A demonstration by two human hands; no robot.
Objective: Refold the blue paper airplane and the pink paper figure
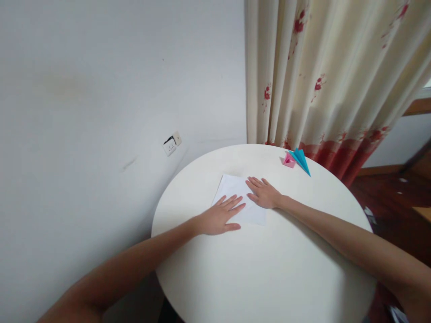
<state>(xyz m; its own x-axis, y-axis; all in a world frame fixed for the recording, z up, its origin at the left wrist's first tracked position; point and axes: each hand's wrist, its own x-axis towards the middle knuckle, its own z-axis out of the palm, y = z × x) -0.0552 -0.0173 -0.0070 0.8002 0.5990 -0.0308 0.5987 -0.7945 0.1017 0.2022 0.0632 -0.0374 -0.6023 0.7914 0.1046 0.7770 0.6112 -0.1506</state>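
A white sheet of paper (249,214) lies flat on the round white table (269,264). My left hand (218,216) rests palm down over its left side, the fingers spread and reaching across it. On the sheet's right side lies my right hand (263,193), also flat with fingers apart, pointing up and to the left. Both hands touch the paper and partly cover it. Neither hand grips anything.
Near the table's far right edge sit a blue folded paper plane (301,159) and a small pink folded paper piece (288,160). A wall with a socket (169,146) stands at the left. A cream curtain with red flowers (313,80) hangs behind the table.
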